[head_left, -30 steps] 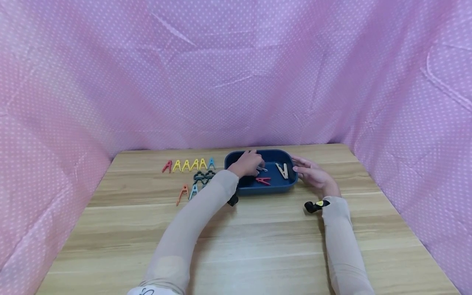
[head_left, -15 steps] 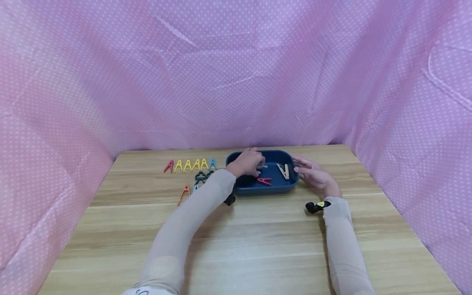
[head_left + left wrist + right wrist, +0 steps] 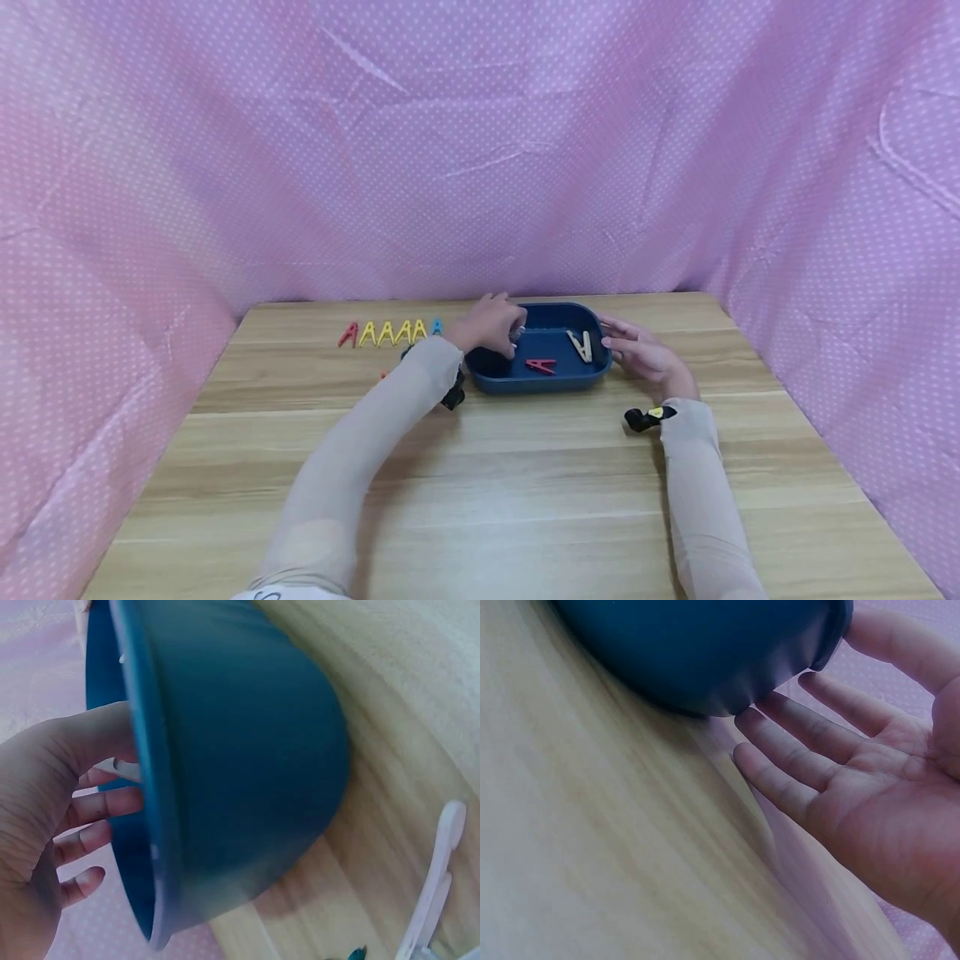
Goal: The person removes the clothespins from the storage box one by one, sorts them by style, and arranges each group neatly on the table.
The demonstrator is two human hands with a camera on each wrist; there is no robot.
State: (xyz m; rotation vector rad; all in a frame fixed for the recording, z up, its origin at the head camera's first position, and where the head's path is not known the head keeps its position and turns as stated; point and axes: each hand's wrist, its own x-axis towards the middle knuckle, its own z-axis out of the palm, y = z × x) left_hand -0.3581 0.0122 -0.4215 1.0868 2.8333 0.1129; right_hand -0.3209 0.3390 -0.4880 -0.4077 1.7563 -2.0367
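A dark blue rectangular bin [image 3: 540, 385] stands at the back of the table. My left hand [image 3: 491, 323] is over its left end, pinching a pale clothespin [image 3: 127, 769] between thumb and fingers; the hand and bin rim hide most of it. My right hand [image 3: 643, 354] holds the bin's right end, thumb over the rim and fairly straight fingers [image 3: 780, 754] against the outer wall. Inside the bin lie a red clothespin [image 3: 541, 366] and a cream clothespin [image 3: 581, 346].
Left of the bin, a row holds a red clothespin [image 3: 348, 335], several yellow clothespins [image 3: 386, 333] and a blue clothespin [image 3: 437, 327]. My left sleeve [image 3: 375, 433] covers others in front. A pale clothespin [image 3: 435, 885] lies outside the bin. Pink dotted cloth [image 3: 480, 150] hangs behind.
My left hand has drawn back leftward and up inside the bin, taking the pale clothespin from the bin's middle. Its forearm now covers more clothespins on the table. The right hand stays put.
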